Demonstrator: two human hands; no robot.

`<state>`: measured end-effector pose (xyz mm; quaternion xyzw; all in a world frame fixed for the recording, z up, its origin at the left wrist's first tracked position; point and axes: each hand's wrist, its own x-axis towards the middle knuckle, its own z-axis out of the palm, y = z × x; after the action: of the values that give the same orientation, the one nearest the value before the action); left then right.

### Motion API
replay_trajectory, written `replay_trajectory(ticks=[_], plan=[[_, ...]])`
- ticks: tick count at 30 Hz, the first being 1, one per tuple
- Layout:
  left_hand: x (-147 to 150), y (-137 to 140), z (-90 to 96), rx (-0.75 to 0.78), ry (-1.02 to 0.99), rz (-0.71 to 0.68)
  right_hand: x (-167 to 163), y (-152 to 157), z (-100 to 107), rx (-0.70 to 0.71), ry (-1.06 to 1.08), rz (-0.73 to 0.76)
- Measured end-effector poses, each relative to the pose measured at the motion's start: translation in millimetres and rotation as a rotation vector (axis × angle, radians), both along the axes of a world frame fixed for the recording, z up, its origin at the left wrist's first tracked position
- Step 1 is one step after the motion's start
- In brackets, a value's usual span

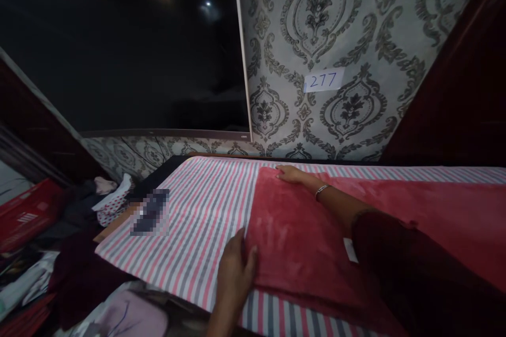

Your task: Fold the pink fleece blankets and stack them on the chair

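Observation:
A red plush cloth (pixel 294 226) lies folded on a pink, grey and white striped sheet (pixel 197 205). My left hand (pixel 233 271) rests at the cloth's near left edge, thumb apart from the fingers. Farther off, my right hand (pixel 290 174) lies stretched out on the cloth's far left corner, palm down, with a bracelet (pixel 321 189) on its wrist. Beside the right sleeve a small white label (pixel 350 250) shows on the cloth. More red cloth extends to the right, partly hidden by my right arm.
A large dark television screen (pixel 130 47) stands behind at left. Patterned wallpaper bears a paper marked 277 (pixel 324 80). Garments (pixel 114 202) and a red box (pixel 27 216) crowd the left. A pale pink item (pixel 134 313) sits below the table's near edge.

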<state>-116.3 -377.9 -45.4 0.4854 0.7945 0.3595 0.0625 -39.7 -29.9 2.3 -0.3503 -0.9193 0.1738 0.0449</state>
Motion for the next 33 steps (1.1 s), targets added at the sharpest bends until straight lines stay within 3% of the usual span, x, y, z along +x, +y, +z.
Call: replay_trajectory(ticks=[3,8,10,13,17,19,22,26,28,30,33], plan=[[-11,-2,2.6,-0.106,-0.169,-0.001,12,13,0,-0.082,-0.004,0.011],[9,7,-1.8,-0.272,-0.026,0.051,22,18,-1,-0.156,-0.009,0.016],[16,7,-8.3,-0.191,-0.056,0.027,21,13,-5,-0.137,0.000,0.011],[21,4,-22.6,0.079,-0.165,-0.037,22,2,-12,-0.036,0.062,-0.038],[28,1,-32.7,0.277,-0.237,0.000,33,-11,-11,0.100,0.175,-0.136],[32,-2,-22.2,0.326,-0.235,-0.003,41,-13,2,0.161,0.263,-0.171],[28,-13,18.7,0.376,-0.189,-0.040,43,-11,40,0.267,0.462,-0.174],[-22,-35,91.0,0.371,-0.091,-0.011,7,-11,102,0.358,0.637,-0.090],[-63,-39,113.0,0.360,-0.072,0.055,-28,-15,119,0.368,0.642,-0.046],[-107,-38,115.2,0.349,-0.062,0.112,-64,-24,118,0.329,0.523,-0.050],[-154,-32,83.9,0.233,-0.044,0.236,-97,-42,85,0.210,0.260,-0.034]])
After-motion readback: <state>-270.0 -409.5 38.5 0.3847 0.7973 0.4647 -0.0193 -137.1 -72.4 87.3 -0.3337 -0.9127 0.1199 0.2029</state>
